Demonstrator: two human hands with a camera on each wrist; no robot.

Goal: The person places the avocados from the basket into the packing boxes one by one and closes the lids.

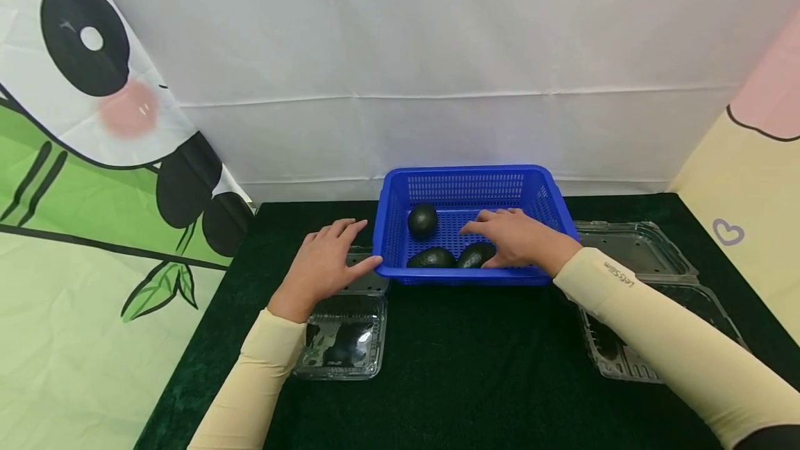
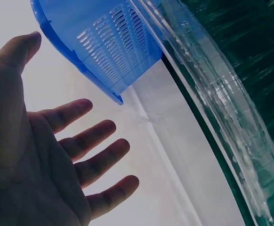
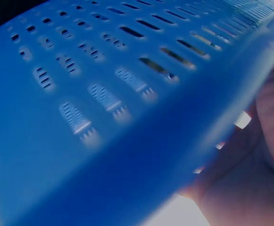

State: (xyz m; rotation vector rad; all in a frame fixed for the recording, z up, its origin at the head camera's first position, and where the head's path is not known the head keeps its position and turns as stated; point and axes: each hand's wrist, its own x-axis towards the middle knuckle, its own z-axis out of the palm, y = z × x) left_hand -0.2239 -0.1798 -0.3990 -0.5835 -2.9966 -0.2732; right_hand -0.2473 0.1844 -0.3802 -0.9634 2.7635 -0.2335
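A blue plastic basket holds three dark green avocados: one at the back left, one at the front left and one at the front middle. My right hand reaches over the front rim, its thumb at the right end of the front-middle avocado and its fingers spread above and beyond it. In the right wrist view the basket wall hides most of that hand. My left hand is by the basket's left side, fingers extended and palm bare, the thumb close to the rim.
An open clear plastic clamshell box lies under and beside my left hand. Another open clear clamshell box lies on the right, partly behind my right sleeve. Dark green cloth covers the table; a white sheet hangs behind it.
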